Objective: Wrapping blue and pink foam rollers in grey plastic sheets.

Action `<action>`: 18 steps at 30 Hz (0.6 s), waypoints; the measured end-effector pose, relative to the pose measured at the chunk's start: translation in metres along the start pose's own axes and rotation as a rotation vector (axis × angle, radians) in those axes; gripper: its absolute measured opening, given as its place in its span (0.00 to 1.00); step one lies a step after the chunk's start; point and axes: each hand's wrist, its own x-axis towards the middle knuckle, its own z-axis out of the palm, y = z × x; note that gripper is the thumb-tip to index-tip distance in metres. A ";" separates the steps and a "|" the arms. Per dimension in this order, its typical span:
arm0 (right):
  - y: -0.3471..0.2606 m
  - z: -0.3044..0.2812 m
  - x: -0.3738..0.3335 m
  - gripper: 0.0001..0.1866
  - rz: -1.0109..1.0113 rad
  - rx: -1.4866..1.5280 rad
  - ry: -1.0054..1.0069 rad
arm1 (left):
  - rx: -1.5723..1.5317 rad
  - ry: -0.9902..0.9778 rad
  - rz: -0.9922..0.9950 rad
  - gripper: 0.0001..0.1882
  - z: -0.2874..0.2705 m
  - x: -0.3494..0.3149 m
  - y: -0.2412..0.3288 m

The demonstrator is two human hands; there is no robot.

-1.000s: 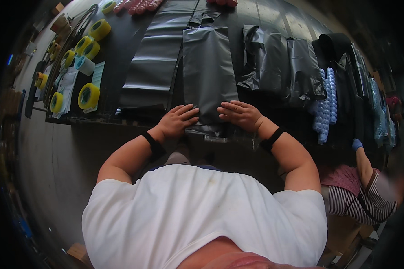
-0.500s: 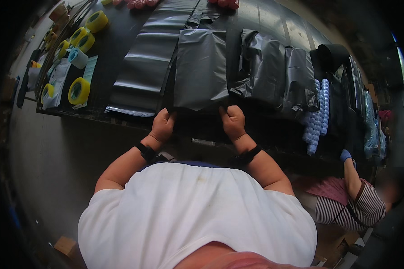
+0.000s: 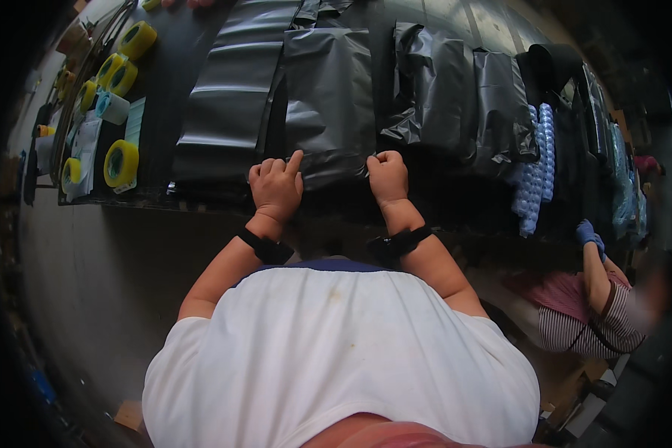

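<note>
A black plastic mailing bag (image 3: 327,97) lies flat on the dark table in front of me, its near edge folded up in a creased band. At the near left corner my left hand (image 3: 276,188) rests with its index finger stretched over the film and the other fingers loosely bent. The near right corner is pinched between the thumb and fingers of my right hand (image 3: 388,178). Long sheets of black plastic film (image 3: 228,97) lie just left of the bag. Another wrapped black package (image 3: 433,89) sits to its right.
Yellow tape rolls (image 3: 121,164), a pale blue roll (image 3: 112,108) and papers stand at the table's left. Farther right are a black package (image 3: 499,104) and blue-white bubble wrap (image 3: 529,183). A co-worker (image 3: 586,313) with blue gloves works at the right end.
Both hands have moved up from the table's near edge onto the bag. The bag's pointed near edge is now folded over. The co-worker's gloved hands have come together.
</note>
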 end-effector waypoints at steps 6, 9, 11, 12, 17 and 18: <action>0.004 0.005 -0.011 0.05 -0.165 -0.341 0.016 | 0.060 0.019 0.355 0.27 0.019 -0.006 -0.012; 0.007 0.015 -0.014 0.07 -0.277 -0.417 0.026 | -0.048 -0.321 0.332 0.41 0.014 -0.007 0.000; 0.007 0.017 -0.017 0.08 -0.320 -0.414 0.043 | 0.095 -0.290 0.392 0.48 0.005 -0.004 0.007; 0.008 0.016 -0.016 0.08 -0.298 -0.448 0.019 | 0.097 -0.388 0.362 0.49 0.000 0.000 0.011; 0.015 -0.007 -0.004 0.09 -0.400 -0.257 -0.115 | -0.351 -0.390 0.149 0.53 -0.030 0.056 0.038; 0.017 -0.016 0.002 0.10 -0.403 -0.131 -0.117 | -0.431 -0.428 0.104 0.56 -0.026 0.073 0.045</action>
